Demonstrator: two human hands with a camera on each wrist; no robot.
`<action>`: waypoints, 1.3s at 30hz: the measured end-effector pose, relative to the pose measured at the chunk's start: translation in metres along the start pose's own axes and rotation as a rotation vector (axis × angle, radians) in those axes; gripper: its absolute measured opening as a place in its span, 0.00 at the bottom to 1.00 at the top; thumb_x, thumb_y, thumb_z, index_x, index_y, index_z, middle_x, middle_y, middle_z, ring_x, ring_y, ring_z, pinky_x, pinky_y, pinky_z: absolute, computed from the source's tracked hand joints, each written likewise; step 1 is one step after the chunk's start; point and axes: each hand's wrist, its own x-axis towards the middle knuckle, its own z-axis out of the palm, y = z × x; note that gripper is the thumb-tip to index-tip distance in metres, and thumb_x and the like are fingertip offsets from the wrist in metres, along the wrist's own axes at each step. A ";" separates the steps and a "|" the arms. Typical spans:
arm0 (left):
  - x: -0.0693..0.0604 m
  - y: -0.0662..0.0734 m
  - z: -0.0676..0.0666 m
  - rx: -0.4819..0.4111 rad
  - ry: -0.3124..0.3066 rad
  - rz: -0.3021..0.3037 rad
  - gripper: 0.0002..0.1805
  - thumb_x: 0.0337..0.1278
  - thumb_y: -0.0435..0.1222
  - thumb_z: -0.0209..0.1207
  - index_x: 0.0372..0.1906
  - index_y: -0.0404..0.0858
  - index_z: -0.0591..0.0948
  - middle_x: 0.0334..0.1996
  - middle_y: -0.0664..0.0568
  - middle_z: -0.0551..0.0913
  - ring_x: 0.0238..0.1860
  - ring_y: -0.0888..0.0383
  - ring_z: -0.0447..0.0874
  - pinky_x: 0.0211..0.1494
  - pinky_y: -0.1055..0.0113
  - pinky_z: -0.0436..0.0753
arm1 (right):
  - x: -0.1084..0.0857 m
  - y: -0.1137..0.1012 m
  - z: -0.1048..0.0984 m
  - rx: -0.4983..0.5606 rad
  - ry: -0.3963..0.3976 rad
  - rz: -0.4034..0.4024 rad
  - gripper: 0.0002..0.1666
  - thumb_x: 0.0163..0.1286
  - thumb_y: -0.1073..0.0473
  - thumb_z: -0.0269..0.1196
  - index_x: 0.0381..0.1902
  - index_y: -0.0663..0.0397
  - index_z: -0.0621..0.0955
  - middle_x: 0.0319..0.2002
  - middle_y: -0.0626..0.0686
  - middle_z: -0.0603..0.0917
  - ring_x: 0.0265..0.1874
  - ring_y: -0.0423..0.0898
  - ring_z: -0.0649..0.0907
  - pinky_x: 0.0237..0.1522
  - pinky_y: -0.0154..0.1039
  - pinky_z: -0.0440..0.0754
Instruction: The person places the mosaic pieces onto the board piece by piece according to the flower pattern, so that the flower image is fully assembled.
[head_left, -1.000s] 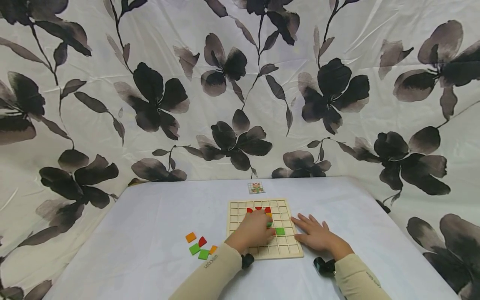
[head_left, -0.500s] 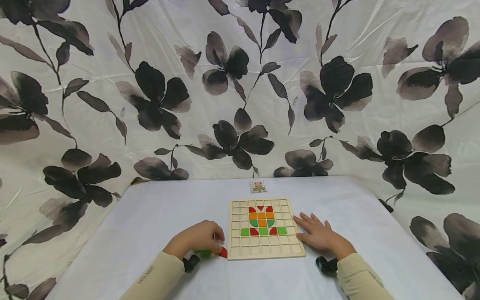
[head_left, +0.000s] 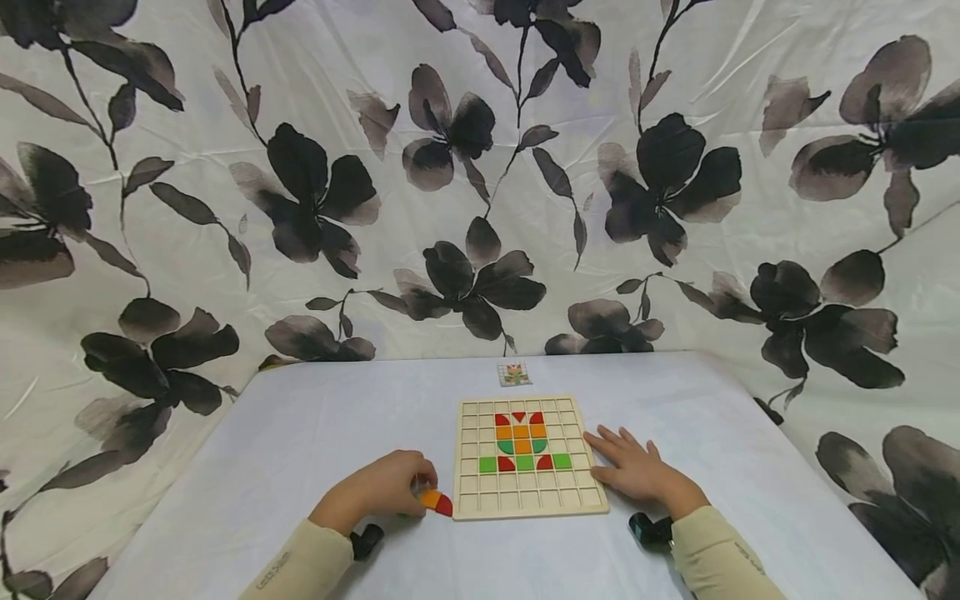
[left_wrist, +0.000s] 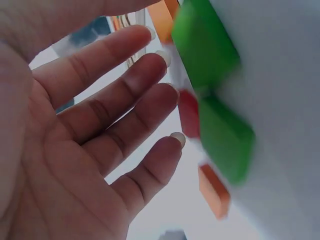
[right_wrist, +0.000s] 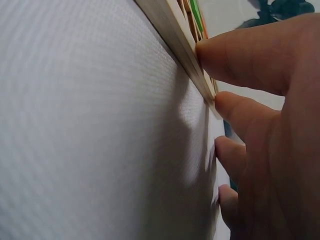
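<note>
By the left hand (head_left: 381, 486), whose grip seems released, loose tiles (left_wrist: 207, 47) are left unplaced. Short of the tabletop's (head_left: 315, 417) far edge, a tile pattern (head_left: 522, 447) is apparently part-laid on the board (head_left: 527, 485), its right side touched by the right hand (head_left: 639, 472), grip relaxed.

Behind the white tabletop (head_left: 322, 433) hangs a pale, creased cloth (head_left: 315, 75) printed with large black and grey-brown flowers (head_left: 483, 289) and leaves (head_left: 183, 203). A yellowish-brown patch (head_left: 274, 362), too small to identify, shows at the far left corner.
</note>
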 end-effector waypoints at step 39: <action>0.090 0.109 0.041 0.120 0.151 0.131 0.09 0.51 0.41 0.69 0.38 0.45 0.85 0.29 0.62 0.77 0.29 0.64 0.70 0.36 0.72 0.73 | 0.001 0.004 0.001 -0.004 -0.004 0.005 0.37 0.69 0.42 0.54 0.74 0.40 0.62 0.76 0.55 0.57 0.75 0.66 0.49 0.66 0.74 0.37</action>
